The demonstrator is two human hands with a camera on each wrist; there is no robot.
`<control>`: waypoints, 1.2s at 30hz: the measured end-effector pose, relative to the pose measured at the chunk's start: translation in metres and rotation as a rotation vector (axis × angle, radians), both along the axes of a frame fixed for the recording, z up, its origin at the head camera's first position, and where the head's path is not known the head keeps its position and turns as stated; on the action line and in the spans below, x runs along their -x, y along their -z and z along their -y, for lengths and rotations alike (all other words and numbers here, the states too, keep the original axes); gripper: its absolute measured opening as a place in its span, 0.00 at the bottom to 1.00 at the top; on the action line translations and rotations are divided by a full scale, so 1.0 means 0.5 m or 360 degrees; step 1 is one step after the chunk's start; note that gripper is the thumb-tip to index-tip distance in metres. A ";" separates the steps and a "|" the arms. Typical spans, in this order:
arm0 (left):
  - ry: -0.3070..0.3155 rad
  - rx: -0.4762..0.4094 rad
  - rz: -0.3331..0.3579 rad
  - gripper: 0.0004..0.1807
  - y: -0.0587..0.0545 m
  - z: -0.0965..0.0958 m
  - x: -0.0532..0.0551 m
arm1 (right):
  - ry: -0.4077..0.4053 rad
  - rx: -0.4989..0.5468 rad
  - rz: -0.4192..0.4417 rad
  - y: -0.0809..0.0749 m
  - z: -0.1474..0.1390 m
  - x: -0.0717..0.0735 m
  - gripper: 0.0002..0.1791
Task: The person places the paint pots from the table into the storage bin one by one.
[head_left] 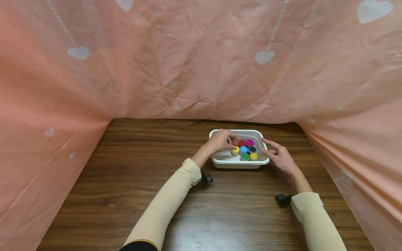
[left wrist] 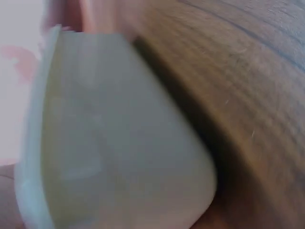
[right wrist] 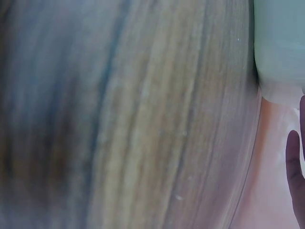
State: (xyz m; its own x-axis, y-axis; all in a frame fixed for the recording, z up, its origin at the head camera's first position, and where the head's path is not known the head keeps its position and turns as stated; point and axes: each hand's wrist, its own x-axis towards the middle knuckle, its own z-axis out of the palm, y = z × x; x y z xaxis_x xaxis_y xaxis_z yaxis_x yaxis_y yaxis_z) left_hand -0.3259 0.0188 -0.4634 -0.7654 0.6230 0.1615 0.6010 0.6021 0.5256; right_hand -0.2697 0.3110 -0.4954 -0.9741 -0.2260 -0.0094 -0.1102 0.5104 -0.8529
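A white plastic tray [head_left: 240, 162] holds several small paint pots with coloured lids. My left hand [head_left: 220, 141] reaches over its left side. Thumb and fingers curl about an orange-brown pot [head_left: 235, 142], the thumb tip overlapping a yellow pot [head_left: 235, 152] in front. Beside these sit a red pot [head_left: 242, 143], a magenta pot [head_left: 250, 143], a blue pot [head_left: 243, 150], a black pot [head_left: 252, 149], a green pot [head_left: 245, 157] and another yellow pot [head_left: 253, 157]. At the tray's right rim my right hand [head_left: 280, 157] touches with extended fingers and thumb. Tray walls fill much of the left wrist view.
The tray stands near the back of a dark wooden table [head_left: 150, 157]. A pink curtain [head_left: 201, 62] with white hearts hangs behind and along both sides. Small black wrist cameras sit under each sleeve cuff.
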 end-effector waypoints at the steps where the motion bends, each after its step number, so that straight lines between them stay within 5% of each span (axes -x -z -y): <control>1: 0.0020 -0.0033 -0.0009 0.17 -0.009 0.009 -0.003 | 0.0000 -0.0002 0.0002 -0.001 -0.001 0.000 0.33; 7: 0.0045 -0.0077 -0.0052 0.18 -0.049 0.083 -0.034 | -0.0024 -0.0008 0.0013 -0.004 -0.008 0.003 0.33; 12: 0.0000 -0.0164 -0.0020 0.18 -0.050 0.165 -0.066 | -0.0019 -0.0043 0.0003 -0.006 -0.012 0.002 0.33; 23: -0.0046 -0.0176 0.0148 0.19 0.020 0.338 -0.140 | -0.0013 -0.0044 0.0038 -0.012 -0.010 -0.002 0.33; 36: -0.0028 -0.0026 0.0206 0.21 0.060 0.389 -0.162 | -0.0027 -0.0059 0.0028 -0.009 -0.002 0.001 0.33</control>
State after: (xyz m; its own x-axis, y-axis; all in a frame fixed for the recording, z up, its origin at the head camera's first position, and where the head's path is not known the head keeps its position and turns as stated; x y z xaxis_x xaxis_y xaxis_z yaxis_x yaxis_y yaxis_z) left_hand -0.2451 -0.1759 -0.4931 -0.7911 0.6076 0.0710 0.5173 0.6024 0.6079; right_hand -0.2699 0.3119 -0.4911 -0.9697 -0.2417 -0.0352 -0.1043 0.5399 -0.8353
